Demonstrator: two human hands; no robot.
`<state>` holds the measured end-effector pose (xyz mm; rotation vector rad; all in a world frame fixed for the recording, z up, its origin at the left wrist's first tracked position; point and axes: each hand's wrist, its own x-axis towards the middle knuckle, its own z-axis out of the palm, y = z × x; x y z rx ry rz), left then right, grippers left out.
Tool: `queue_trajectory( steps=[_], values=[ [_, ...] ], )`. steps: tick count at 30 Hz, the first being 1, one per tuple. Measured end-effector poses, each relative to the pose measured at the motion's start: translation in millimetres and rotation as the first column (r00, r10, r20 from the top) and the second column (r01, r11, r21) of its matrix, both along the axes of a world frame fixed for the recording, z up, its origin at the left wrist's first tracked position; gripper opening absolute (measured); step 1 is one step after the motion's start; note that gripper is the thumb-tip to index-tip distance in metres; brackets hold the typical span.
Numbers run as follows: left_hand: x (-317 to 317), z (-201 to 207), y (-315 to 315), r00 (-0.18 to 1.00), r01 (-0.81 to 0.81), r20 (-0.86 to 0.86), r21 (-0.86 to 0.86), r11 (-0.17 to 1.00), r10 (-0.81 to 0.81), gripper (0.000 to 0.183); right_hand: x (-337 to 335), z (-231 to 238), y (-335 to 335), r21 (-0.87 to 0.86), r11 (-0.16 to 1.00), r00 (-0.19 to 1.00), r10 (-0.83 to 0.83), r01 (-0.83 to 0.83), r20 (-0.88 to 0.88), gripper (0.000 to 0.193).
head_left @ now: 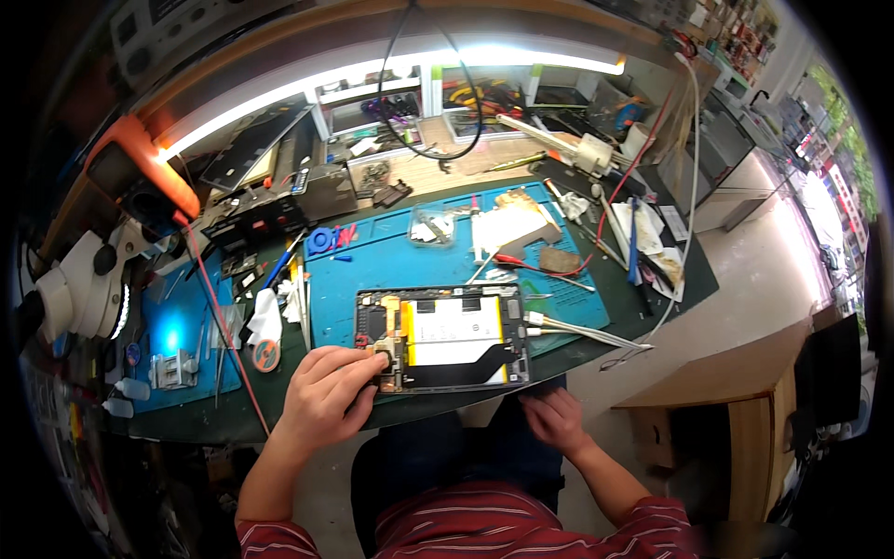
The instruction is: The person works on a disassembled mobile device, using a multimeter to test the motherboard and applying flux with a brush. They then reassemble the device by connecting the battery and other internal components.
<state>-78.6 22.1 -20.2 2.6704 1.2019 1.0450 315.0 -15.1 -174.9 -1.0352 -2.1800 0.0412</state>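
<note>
An opened tablet [447, 383] lies on the bench's front edge, its inside facing up. A large white battery [456, 334] with yellow edges fills its middle and right, and a black flex cable [466, 369] runs below that. My left hand [324, 396] reaches onto the tablet's lower left end, fingers pressed together over the copper-coloured part of the board. What sits under the fingertips is hidden. Beyond the bench edge, just below the tablet's right corner, my right hand [557, 421] hangs over my lap with its fingers curled in. Anything inside them cannot be made out.
Under the tablet spreads a blue repair mat [363, 252]. A clear box [432, 226], blue tape roll [322, 240] and red-handled probe [507, 260] lie behind. White cables [587, 331] stand right. A microscope [79, 293] and orange multimeter [140, 177] occupy the left.
</note>
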Motion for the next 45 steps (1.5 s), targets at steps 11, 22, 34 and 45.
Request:
queue_trajectory(
  steps=[11,22,34,45],
  values=[
    [-0.8,-3.2,-0.2,0.999,0.039,-0.016,0.034,0.999,-0.038,0.046,-1.7,148.6,87.8,0.043,0.996,0.980,0.071,-0.081,0.188,0.028],
    [0.2,-4.3,1.6,0.998,0.051,-0.038,0.053,0.997,-0.049,0.047,5.3,161.5,99.0,0.048,0.983,0.892,0.142,-0.180,0.430,0.038],
    [1.4,-1.9,1.5,0.998,0.054,-0.042,0.045,0.998,-0.052,0.043,14.7,149.8,99.3,0.065,0.995,0.971,0.057,-0.074,0.232,0.031],
    [2.7,2.5,-0.1,0.995,-0.085,-0.059,-0.022,0.996,0.084,0.058,10.2,154.1,97.2,0.049,0.994,0.972,0.081,-0.094,0.221,0.029]
  ],
)
